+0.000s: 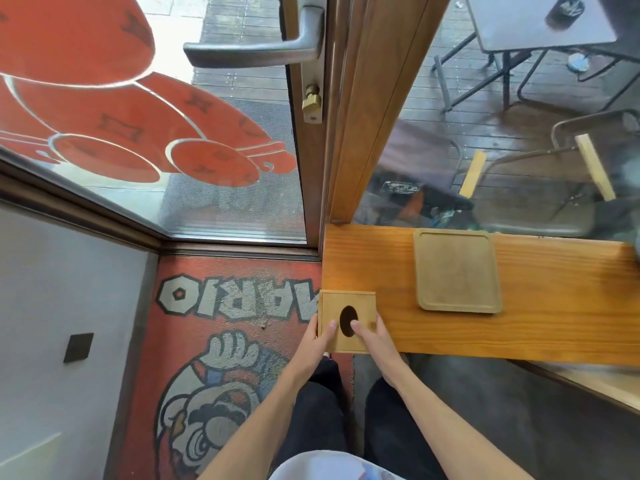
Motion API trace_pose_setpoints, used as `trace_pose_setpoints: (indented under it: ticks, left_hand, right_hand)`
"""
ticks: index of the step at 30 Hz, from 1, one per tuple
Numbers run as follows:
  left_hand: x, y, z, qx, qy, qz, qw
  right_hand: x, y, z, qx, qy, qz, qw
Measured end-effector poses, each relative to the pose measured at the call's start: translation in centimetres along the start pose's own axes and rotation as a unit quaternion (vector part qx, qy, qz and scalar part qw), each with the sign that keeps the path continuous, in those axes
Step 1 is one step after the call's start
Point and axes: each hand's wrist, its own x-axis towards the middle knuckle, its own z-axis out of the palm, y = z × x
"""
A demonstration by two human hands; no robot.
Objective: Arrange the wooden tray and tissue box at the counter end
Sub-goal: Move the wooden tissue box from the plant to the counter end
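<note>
Counter wooden, beside glass door; tray perhaps flat.

One legible text is found: the letters "ARIO", in grey block capitals outlined in black, are printed upside down on the red floor mat. The start of the word is hidden behind the tissue box. No other text can be read.

Both arms reach forward, left hand and right hand close together, thumbs up.
</note>
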Motion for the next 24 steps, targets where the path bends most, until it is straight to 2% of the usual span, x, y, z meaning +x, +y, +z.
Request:
trace_pose_setpoints:
  ticks: [10, 19, 24]
  left_hand:
    - [-0.2, 0.1, 0.2, -0.033, 0.03, 0.004, 0.999]
    - [-0.1, 0.0, 0.3, 0.014, 0.044, 0.031, 0.998]
    - [-0.1, -0.1, 0.6, -0.011, 0.057, 0.017, 0.998]
  right_hand:
    - [-0.6, 1.0, 0.1, -0.017, 0.026, 0.007, 0.999]
    - [-0.2, 1.6, 0.0, -0.031, 0.053, 0.037, 0.997]
    - [-0.1, 1.7, -0.3, -0.034, 0.043, 0.035, 0.998]
